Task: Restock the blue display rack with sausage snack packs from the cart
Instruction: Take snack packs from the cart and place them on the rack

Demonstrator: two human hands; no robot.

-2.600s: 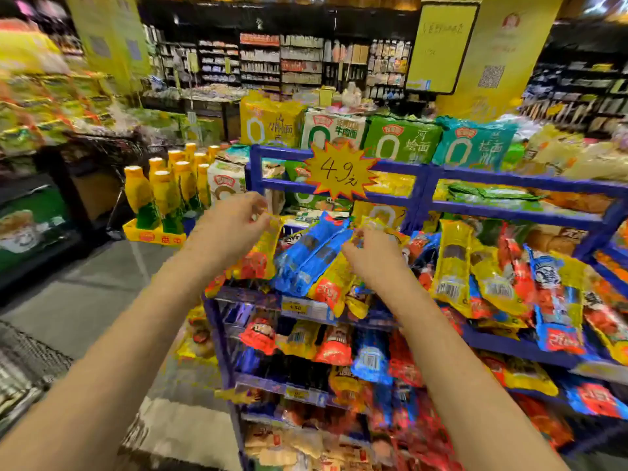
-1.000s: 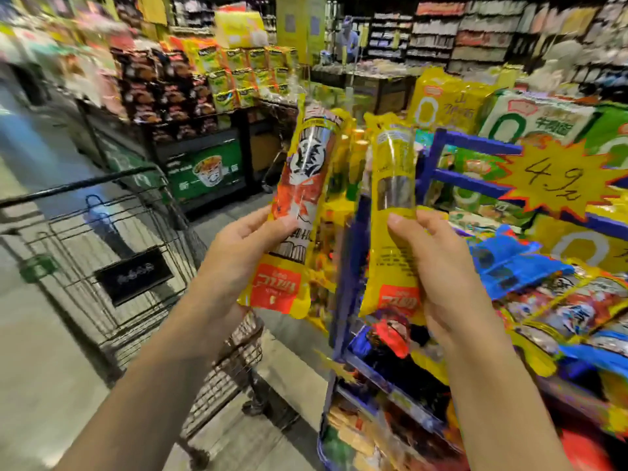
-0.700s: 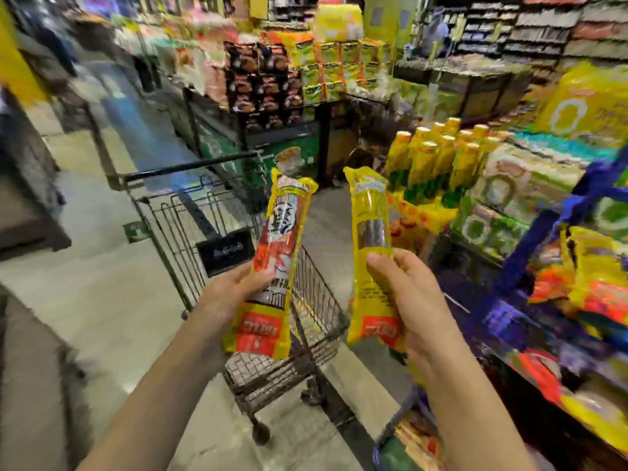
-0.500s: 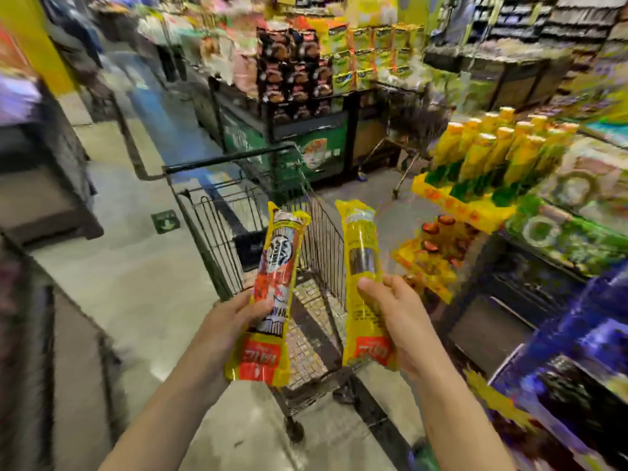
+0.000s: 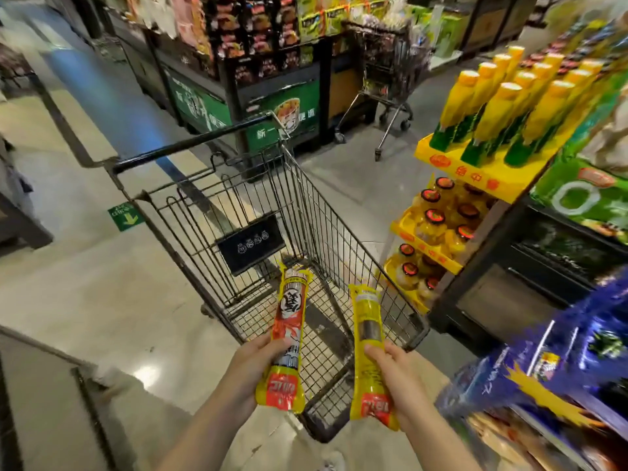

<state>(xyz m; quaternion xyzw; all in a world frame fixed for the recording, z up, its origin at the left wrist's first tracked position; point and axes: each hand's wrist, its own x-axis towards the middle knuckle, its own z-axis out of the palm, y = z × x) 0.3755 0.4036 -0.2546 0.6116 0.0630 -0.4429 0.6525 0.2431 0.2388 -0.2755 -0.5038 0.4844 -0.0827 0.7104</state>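
Observation:
My left hand grips the lower part of a red and yellow sausage pack, held upright over the wire cart. My right hand grips a yellow sausage pack the same way, beside the first, above the cart's near right corner. The cart's basket shows only bare mesh where I can see it. A blurred corner of the blue display rack lies at the lower right, with a yellow star price tag.
A yellow stand of bottles and jars stands right of the cart. A second cart and a dark snack display stand beyond. Open floor lies to the left, with a green arrow sticker.
My view swung left from the blue rack to the cart. Both hands took a pack each from the rack and carried them down over the cart's basket.

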